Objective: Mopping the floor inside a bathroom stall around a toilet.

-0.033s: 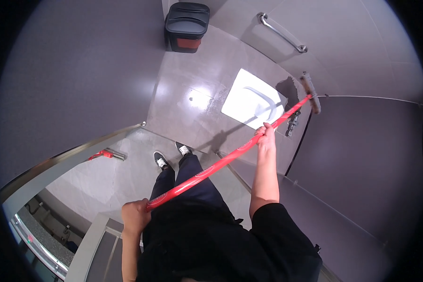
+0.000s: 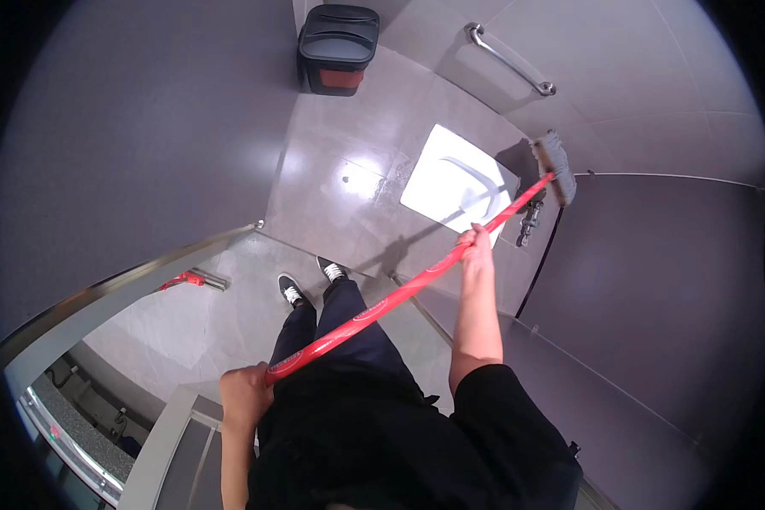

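Across my body slants a mop [image 2: 374,313] with a long red handle. My left hand [image 2: 245,393] is closed around the handle's near end, beside my left hip. Farther up the same handle, my right hand [image 2: 476,244] grips it with the arm stretched forward. The mop head [image 2: 558,165] is a flat brownish bar with a fluffy grey pad, tilted at the far right by the tiled wall; whether it touches the wall I cannot tell. Below the right hand's part of the handle lies a white squat toilet [image 2: 423,181] set in the floor, with metal pipework [image 2: 529,225] at its right end.
A dark lidded bin [image 2: 338,49] stands at the far left of the stall. A metal grab bar [image 2: 512,61] is fixed to the far wall. Grey partitions [image 2: 646,272] flank both sides. On the left floor lies a red-handled squeegee [image 2: 206,280], partly behind the door edge.
The mop head has turned and shifted slightly left, showing more of its grey pad. My right hand has moved a little left with the handle; my left hand stays put.
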Demonstrator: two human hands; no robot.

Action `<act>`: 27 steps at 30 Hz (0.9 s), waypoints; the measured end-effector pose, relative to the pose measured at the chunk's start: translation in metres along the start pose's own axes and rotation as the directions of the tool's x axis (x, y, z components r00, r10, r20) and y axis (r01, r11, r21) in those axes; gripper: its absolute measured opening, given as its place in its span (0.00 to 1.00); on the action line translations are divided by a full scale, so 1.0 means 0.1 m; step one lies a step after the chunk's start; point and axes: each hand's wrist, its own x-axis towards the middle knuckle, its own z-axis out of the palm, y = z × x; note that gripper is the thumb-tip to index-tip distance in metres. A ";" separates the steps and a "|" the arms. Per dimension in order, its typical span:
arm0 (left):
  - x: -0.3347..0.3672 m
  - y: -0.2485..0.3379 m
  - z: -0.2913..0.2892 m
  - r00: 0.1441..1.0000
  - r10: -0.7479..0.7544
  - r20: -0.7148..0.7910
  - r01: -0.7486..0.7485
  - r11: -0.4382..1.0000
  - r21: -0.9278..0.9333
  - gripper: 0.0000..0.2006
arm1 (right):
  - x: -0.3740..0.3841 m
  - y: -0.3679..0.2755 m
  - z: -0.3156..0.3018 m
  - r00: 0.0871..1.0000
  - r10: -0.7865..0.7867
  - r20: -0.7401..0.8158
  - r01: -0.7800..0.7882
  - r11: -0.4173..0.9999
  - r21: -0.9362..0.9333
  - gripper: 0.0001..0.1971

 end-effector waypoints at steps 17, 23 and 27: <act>-0.93 -0.56 -0.84 0.966 -0.240 -0.097 0.259 0.874 0.411 0.04 | -0.30 2.18 -0.17 0.832 0.552 -0.059 -0.547 0.833 0.079 0.18; -0.64 -0.82 -0.10 0.978 -0.189 -0.087 0.205 0.946 0.252 0.02 | -0.24 1.49 -0.14 0.940 0.341 -0.032 -0.339 0.939 0.058 0.18; -0.34 -0.84 0.24 0.988 -0.106 -0.110 0.122 0.981 0.150 0.03 | -0.39 0.90 0.03 0.982 0.179 -0.061 -0.176 0.983 0.047 0.18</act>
